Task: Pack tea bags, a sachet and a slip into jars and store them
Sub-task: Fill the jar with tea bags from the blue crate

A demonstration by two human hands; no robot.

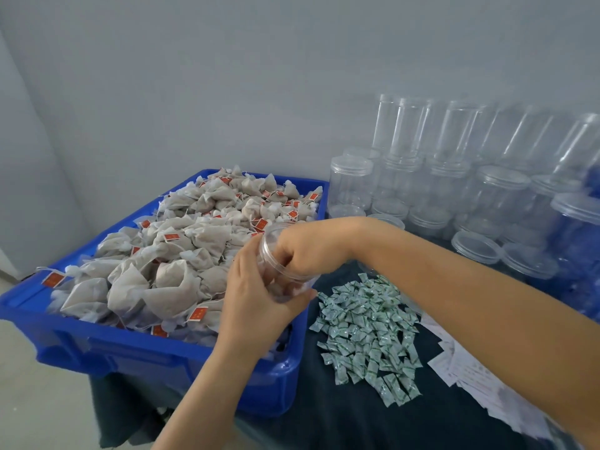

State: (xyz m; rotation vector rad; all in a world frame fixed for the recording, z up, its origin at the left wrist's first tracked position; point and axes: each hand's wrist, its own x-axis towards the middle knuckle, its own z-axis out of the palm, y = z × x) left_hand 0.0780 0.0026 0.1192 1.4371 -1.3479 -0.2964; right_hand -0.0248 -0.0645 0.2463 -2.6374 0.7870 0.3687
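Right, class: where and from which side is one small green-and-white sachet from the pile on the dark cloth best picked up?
Pinch a green-and-white sachet at the pile's near edge by its crimped ends, coming from above. It lies flat on the dark cloth, and the outermost ones look easiest to separate.

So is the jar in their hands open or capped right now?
Open. The jar has no lid on its mouth; the right hand reaches into it while the left hand grips its side.
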